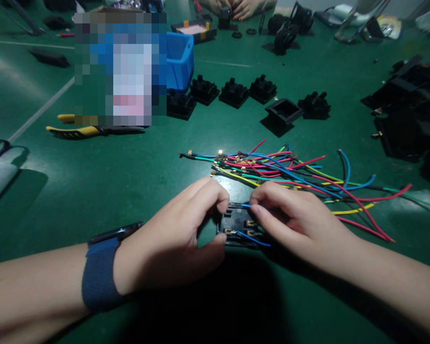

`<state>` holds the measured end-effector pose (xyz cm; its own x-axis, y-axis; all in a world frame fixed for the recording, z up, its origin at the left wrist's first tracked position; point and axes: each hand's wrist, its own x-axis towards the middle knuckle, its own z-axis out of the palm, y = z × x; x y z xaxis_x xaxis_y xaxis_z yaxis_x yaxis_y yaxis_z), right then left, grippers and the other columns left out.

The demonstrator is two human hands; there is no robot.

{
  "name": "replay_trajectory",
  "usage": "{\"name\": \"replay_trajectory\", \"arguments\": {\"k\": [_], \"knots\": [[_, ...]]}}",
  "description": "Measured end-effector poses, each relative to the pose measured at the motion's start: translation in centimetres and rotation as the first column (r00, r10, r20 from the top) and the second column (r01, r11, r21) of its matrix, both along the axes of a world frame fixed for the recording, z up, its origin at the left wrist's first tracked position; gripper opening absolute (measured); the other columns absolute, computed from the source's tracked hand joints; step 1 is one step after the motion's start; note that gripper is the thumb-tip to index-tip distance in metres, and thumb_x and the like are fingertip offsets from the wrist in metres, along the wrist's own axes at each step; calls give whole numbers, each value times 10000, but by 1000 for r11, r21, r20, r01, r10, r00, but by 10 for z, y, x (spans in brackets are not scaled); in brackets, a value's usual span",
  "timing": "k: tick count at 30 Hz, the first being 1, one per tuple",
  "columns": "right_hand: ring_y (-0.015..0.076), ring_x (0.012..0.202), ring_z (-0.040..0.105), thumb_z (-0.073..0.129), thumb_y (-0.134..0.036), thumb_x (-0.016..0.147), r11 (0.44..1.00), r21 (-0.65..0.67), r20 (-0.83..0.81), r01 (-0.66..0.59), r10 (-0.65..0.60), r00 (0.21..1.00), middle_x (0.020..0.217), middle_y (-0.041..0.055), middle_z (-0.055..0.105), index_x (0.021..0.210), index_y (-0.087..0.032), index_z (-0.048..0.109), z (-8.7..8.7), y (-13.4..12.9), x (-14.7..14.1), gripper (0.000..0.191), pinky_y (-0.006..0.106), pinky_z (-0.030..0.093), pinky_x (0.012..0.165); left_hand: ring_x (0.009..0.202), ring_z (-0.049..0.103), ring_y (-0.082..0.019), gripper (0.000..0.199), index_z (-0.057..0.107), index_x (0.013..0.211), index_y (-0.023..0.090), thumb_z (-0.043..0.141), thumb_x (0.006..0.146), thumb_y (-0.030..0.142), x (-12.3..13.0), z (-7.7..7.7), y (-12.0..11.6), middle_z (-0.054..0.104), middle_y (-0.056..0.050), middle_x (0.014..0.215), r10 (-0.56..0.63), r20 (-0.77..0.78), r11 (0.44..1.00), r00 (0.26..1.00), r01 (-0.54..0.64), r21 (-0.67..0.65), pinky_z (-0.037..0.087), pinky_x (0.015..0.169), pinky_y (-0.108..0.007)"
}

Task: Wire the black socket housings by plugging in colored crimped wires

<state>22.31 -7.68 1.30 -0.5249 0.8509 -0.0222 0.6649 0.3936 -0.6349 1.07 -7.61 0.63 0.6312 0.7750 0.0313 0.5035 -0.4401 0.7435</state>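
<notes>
A small black plastic socket housing (238,220) with brass contacts lies on the green table between my hands. My left hand (197,217) grips its left side, the thumb at the lower edge and curled fingers at the upper edge. My right hand (284,210) pinches a blue wire (246,206) at the housing's top edge, thumb against fingertip. A second blue wire (254,238) runs from a lower contact and sticks out to the right, its end free. Just beyond my hands spreads a bundle of red, blue, green and yellow wires (290,167), many with brass terminals.
Several black housings (233,91) stand in a row farther back, near a blue bin (181,59). Yellow-handled pliers (75,132) lie at left. More black parts (397,114) pile up at right. Another person's hands (241,8) rest at the far edge. A blurred patch hides something left.
</notes>
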Motion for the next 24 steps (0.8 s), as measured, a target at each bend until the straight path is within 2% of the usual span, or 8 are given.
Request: {"name": "replay_trajectory", "arguments": {"k": [12, 24], "knots": [[102, 573, 504, 451, -191, 865, 1000, -6, 4, 5, -5, 1000, 651, -31, 559, 814, -204, 514, -1, 0, -1, 82, 225, 349, 529, 869, 438, -133, 173, 441, 862, 176, 515, 747, 71, 1, 5, -1, 461, -18, 938, -36, -29, 998, 999, 37, 51, 403, 750, -239], [96, 567, 485, 421, -214, 906, 999, -24, -25, 23, -24, 999, 633, -47, 510, 829, -211, 469, 0, -1, 0, 91, 226, 323, 530, 902, 441, -135, 150, 437, 866, 183, 525, 772, 107, 1, 6, -2, 446, -19, 978, 11, -73, 1000, 997, -9, 23, 403, 789, -240]]}}
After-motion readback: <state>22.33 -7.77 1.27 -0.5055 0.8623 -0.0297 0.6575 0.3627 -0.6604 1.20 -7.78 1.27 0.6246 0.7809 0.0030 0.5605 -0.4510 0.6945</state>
